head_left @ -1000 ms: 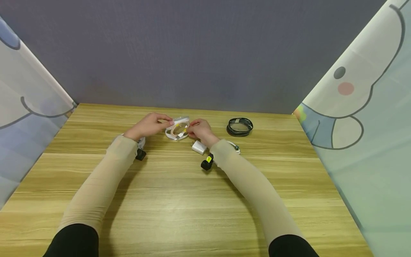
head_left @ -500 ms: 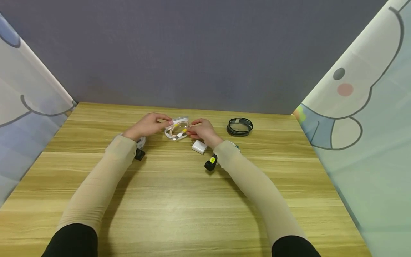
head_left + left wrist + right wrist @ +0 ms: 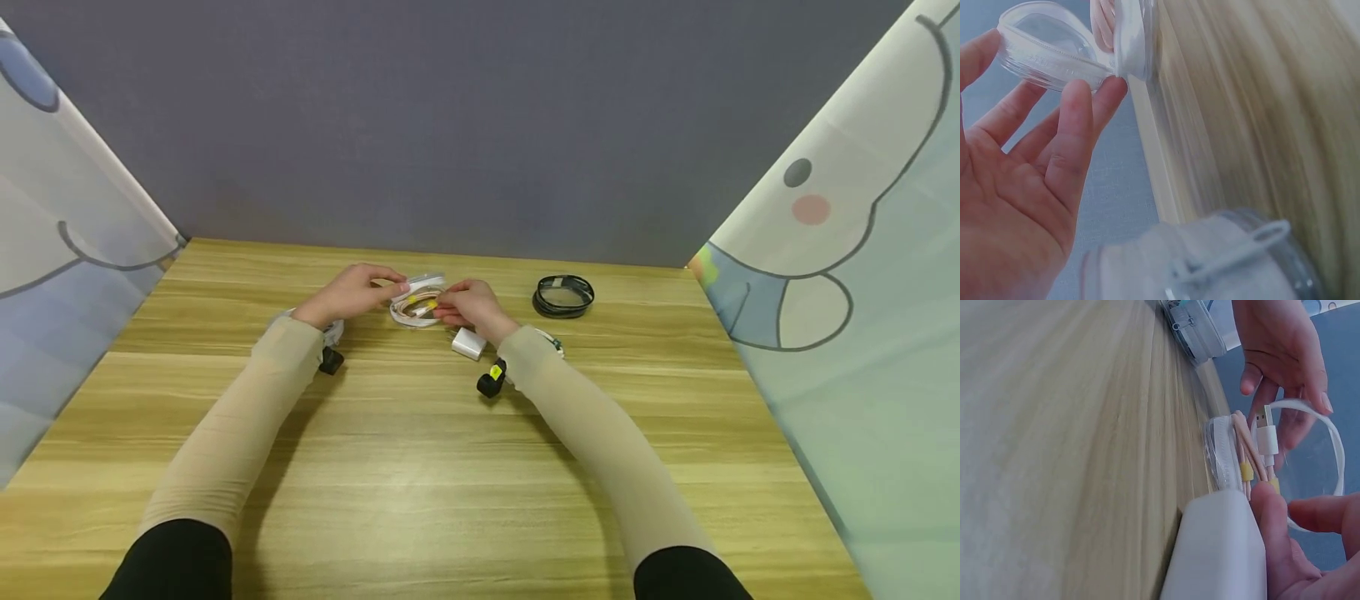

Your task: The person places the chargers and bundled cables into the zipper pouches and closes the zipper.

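Pinching the raised lid [image 3: 1054,59] of the clear case [image 3: 1225,453], likely to hold it agape, the left hand's [image 3: 348,296] grip faces the right hand's [image 3: 474,307], which pinches the coiled cable [image 3: 1243,436] at the case's mouth near the tabletop's [image 3: 390,467] back edge.

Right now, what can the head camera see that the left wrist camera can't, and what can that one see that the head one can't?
Only the head camera: the black round case, the white charger and the right hand.
Only the left wrist camera: the left hand's palm and a pale zip pull.
Both: the left hand, the clear pouch, the pink cable and the wooden table.
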`<control>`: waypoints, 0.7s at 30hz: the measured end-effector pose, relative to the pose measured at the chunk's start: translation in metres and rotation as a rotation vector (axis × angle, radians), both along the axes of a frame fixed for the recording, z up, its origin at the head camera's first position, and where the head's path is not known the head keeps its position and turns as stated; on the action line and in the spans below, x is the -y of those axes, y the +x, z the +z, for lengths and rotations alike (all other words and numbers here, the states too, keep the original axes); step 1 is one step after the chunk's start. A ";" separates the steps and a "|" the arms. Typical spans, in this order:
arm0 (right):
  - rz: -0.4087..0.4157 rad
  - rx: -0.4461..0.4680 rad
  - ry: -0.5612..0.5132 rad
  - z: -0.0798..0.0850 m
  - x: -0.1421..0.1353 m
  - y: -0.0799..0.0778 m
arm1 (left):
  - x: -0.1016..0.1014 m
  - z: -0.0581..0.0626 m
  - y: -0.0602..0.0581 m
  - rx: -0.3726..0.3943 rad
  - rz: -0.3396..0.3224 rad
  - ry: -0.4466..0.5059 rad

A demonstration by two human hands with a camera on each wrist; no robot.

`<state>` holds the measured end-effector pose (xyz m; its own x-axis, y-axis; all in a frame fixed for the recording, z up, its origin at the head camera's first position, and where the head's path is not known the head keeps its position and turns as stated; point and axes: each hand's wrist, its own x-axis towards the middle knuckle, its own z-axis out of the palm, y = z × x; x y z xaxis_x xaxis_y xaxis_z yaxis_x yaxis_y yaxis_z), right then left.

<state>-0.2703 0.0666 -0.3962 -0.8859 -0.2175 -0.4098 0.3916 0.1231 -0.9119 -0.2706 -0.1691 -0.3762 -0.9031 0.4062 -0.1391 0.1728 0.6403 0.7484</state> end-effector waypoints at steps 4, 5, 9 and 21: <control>0.016 -0.018 0.033 -0.001 -0.003 0.000 | 0.001 0.000 -0.001 0.003 -0.001 0.005; 0.022 -0.025 0.042 -0.002 -0.003 0.000 | 0.001 0.000 -0.001 0.003 -0.004 0.006; 0.022 -0.042 0.058 -0.005 0.001 -0.001 | 0.001 -0.001 -0.001 0.001 -0.013 0.012; 0.033 -0.077 0.110 -0.006 -0.001 0.000 | -0.002 -0.003 -0.002 -0.013 -0.008 0.011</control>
<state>-0.2702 0.0673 -0.4021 -0.9090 -0.2041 -0.3634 0.3147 0.2357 -0.9195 -0.2721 -0.1675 -0.3797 -0.9014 0.4153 -0.1228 0.1879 0.6306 0.7530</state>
